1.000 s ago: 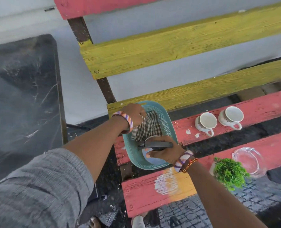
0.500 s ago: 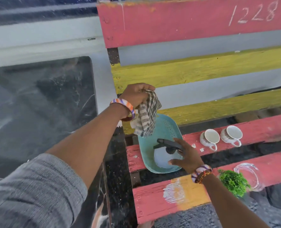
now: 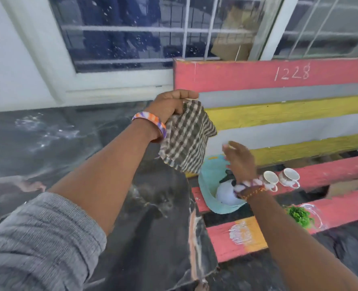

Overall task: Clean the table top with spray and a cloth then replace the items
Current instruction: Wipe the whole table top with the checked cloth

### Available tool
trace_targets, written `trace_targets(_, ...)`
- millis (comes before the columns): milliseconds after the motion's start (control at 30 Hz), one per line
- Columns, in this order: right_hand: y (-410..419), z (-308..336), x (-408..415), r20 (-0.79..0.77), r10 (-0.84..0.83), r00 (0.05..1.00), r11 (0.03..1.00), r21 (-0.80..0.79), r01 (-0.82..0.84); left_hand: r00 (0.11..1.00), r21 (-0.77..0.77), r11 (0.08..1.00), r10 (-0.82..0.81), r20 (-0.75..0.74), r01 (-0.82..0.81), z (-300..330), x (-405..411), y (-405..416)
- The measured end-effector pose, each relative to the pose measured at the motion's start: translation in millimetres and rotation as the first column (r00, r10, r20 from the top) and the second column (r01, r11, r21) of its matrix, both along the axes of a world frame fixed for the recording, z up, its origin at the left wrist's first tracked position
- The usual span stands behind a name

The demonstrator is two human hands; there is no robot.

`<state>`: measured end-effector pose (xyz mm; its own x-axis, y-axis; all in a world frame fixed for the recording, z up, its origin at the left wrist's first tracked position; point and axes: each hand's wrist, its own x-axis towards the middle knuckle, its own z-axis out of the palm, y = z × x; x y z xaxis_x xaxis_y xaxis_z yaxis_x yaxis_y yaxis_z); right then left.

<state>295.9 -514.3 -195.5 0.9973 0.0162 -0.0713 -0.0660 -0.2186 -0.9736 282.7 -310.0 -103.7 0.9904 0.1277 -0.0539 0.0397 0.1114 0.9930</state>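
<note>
My left hand (image 3: 170, 106) pinches the checked cloth (image 3: 187, 139) by its top edge, fingers curled over the fold, so the rest hangs free below my knuckles. Down and to the right of that grip, my right hand (image 3: 240, 160) is raised with fingers loose and apart, holding nothing; it is blurred, so I cannot say more of how the fingers lie. Just under that hand sits the teal basket (image 3: 208, 179), and in it the spray bottle (image 3: 226, 194), white-bodied with a dark trigger head, lying apart from my palm.

I judge this the start: cloth in hand, spray not yet taken, nothing wiped. The next move calls for the right hand to close on the bottle's neck and lift it clear of the basket rim, then carry it left to the table.

The table top (image 3: 73, 148) spreads to the left of and below my grip, dark marbled stone with pale smears and specks. To the right of the basket, on the painted pallet bench (image 3: 278, 76), stand two white cups (image 3: 280, 178); nearer me are a small green plant (image 3: 298, 215) and a glass dish (image 3: 314, 213) just beside it. Behind and above the cloth is a barred window (image 3: 142, 32) in a white wall.
</note>
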Motion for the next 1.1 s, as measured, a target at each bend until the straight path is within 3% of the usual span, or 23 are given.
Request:
trace_targets(67, 35.0, 23.3, -25.1, -0.200, 0.220, 0.955, 0.959, 0.222, -0.175, 1.000, -0.002, 1.000, -0.011, 0.010, 0.011, 16.3, -26.5, 10.6)
trace_targets(133, 60.8, 36.0, -48.5, -0.249, 0.337, 0.908, 0.913, 0.323, -0.250, 0.999, 0.012, 1.000, -0.030, 0.020, 0.029, 31.2, -55.1, 22.1)
trace_targets(300, 91.7, 65.7, -91.4, -0.184, 0.334, 0.924, 0.870, 0.438, -0.227, 0.990, 0.080, 0.991, -0.114, 0.086, 0.107, 56.0, -115.9, 63.1)
trace_targets(467, 114.5, 108.1, -98.6, -0.061, 0.363, 0.930, 0.778, 0.569, -0.267, 0.931, 0.129, 0.922, -0.364, -0.035, 0.365, 75.4, -165.4, 92.1)
trace_targets(533, 126.6, 130.6, -102.4, 0.042, 0.421, 0.906, 0.798, 0.458, -0.392, 0.944, 0.208, 0.921, -0.319, -0.082, 0.329, 82.2, -174.6, 93.2)
trace_targets(633, 142.6, 163.3, -111.5, 0.160, 0.536, 0.829, 0.813, 0.165, -0.558, 0.996, 0.335, 0.938, -0.085, -0.015, 0.085, 90.2, -176.7, 91.9)
trace_targets(767, 146.4, 198.0, -114.4, 0.258, 0.641, 0.723, 0.768, -0.232, -0.597, 0.992, 0.621, 0.777, 0.042, 0.119, -0.108, 103.8, -176.0, 91.6)
trace_targets(867, 139.6, 219.2, -118.1, 0.273, 0.735, 0.621, 0.667, -0.461, -0.585, 0.983, 0.701, 0.702, -0.006, 0.181, -0.125, 116.9, -176.3, 89.9)
trace_targets(967, 136.9, 235.8, -122.0, 0.338, 0.772, 0.538, 0.623, -0.569, -0.537, 0.964, 0.823, 0.568, -0.224, 0.141, 0.011, 128.3, -178.6, 87.9)
trace_targets(1100, 127.3, 243.9, -116.9, 0.469, 0.710, 0.526, 0.698, -0.571, -0.433, 0.963, 0.755, 0.656, -0.220, 0.153, 0.030, 131.5, -180.1, 89.3)
